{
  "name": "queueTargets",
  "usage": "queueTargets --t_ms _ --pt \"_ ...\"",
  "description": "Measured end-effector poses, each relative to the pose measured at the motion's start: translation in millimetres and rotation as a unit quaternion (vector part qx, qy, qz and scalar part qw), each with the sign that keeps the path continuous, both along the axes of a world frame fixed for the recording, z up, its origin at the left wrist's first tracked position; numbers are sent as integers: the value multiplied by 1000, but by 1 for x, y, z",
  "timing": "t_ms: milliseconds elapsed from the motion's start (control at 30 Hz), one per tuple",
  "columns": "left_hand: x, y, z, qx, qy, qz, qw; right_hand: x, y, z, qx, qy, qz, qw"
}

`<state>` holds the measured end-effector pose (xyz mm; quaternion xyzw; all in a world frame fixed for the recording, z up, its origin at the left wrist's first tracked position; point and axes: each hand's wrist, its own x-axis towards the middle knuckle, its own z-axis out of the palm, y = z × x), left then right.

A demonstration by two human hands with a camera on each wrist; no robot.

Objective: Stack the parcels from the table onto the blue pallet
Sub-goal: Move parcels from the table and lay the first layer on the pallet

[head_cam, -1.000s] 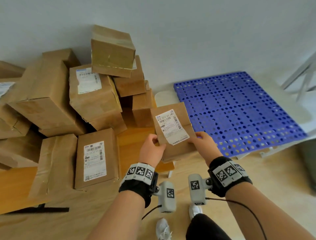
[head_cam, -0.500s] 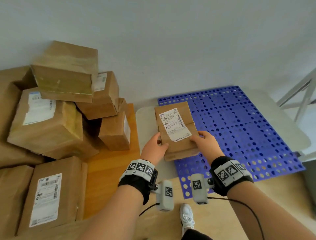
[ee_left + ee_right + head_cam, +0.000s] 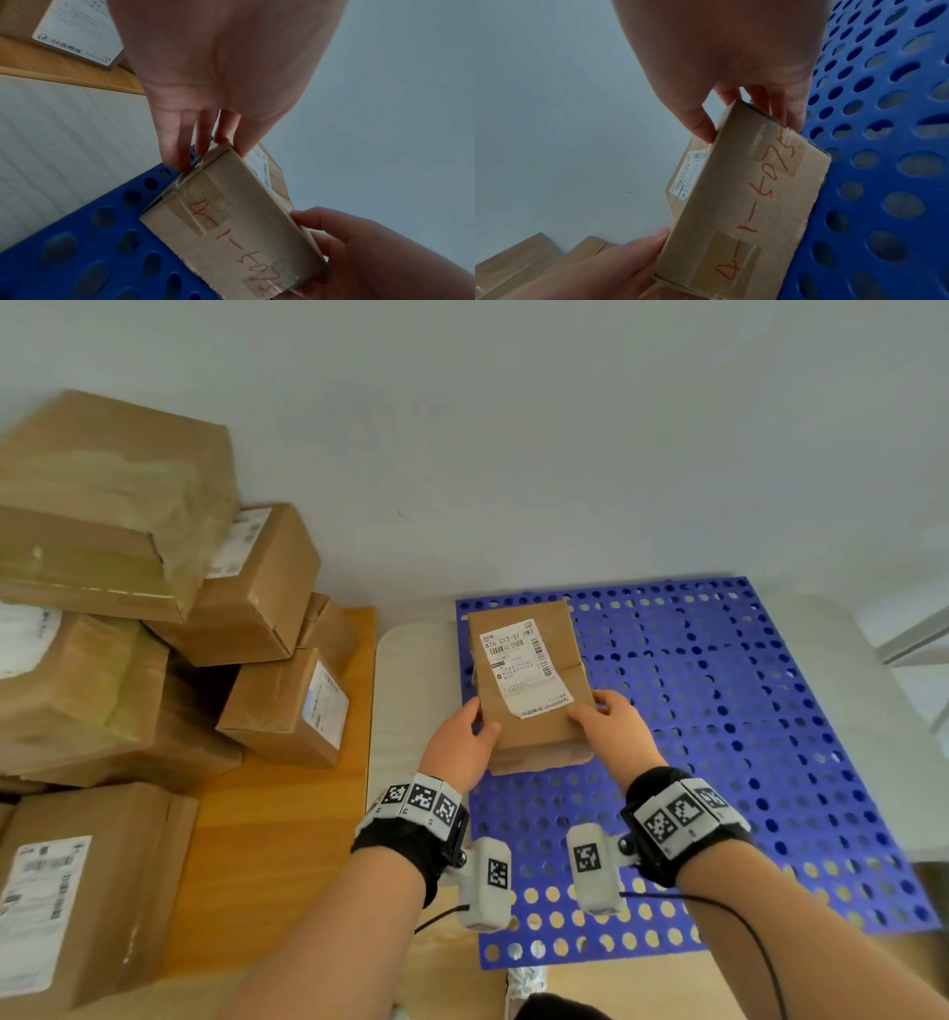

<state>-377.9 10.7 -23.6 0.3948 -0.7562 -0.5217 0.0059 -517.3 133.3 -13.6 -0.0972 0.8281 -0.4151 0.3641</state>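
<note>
A small brown parcel (image 3: pixel 529 680) with a white label on top hangs just above the left part of the blue perforated pallet (image 3: pixel 744 711). My left hand (image 3: pixel 464 744) grips its near left corner, thumb on top, fingers underneath. My right hand (image 3: pixel 608 721) grips the near right corner the same way. In the left wrist view the parcel (image 3: pixel 231 223) shows red handwriting on its near end, above the pallet (image 3: pixel 77 253). The right wrist view shows the same end of the parcel (image 3: pixel 744 203) beside the pallet (image 3: pixel 885 162).
Several brown parcels (image 3: pixel 128 608) are piled on the wooden table (image 3: pixel 272 839) at the left, one lying flat at the near left (image 3: pixel 77 891). The pallet lies on a pale low surface (image 3: pixel 411 685) against the grey wall. A white frame (image 3: pixel 919 639) stands at the far right.
Both hands have carried the parcel rightward from the table side to above the pallet's left part. The view has turned right, so the parcel pile has slid to the left.
</note>
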Motion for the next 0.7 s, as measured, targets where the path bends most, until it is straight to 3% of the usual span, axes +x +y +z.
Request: queueTargets --t_ms 267,700 --pt "-5 6 -4 -16 6 18 1000 -6 1 2 7 1 49 999" --pt "-1 11 -4 -44 -43 -4 998 1 5 4 5 7 35 999"
